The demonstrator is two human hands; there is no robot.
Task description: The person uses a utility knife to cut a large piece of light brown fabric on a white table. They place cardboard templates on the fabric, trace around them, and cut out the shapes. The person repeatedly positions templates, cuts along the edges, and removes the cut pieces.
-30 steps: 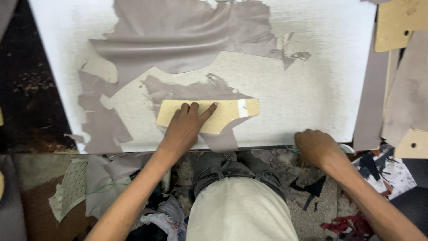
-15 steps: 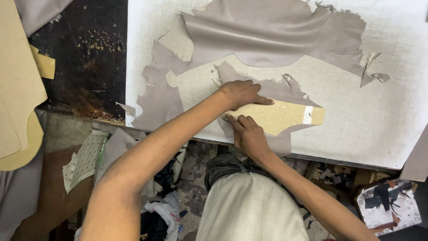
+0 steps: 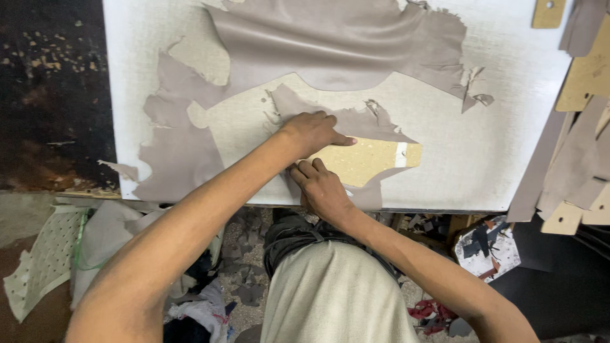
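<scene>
A tan cardboard pattern [image 3: 372,160] with a strip of white tape lies on a piece of grey leather [image 3: 337,44], which is spread over the white cutting board [image 3: 495,146]. My left hand [image 3: 314,132] presses flat on the pattern's upper left end and on the leather there, index finger stretched to the right. Just below it, my right hand [image 3: 321,187] has its fingers curled against the pattern's lower left edge. Whether those fingers hold a small tool is hidden.
More cardboard patterns [image 3: 588,70] and grey leather strips [image 3: 559,165] hang over the board's right edge. A dark, stained surface [image 3: 51,95] lies to the left. Scraps, cloth and a perforated sheet [image 3: 44,260] litter the floor below the board's near edge.
My right hand came up from the board's near edge to the pattern's lower left edge. My left hand slid to the pattern's upper left end. The view shifted sideways.
</scene>
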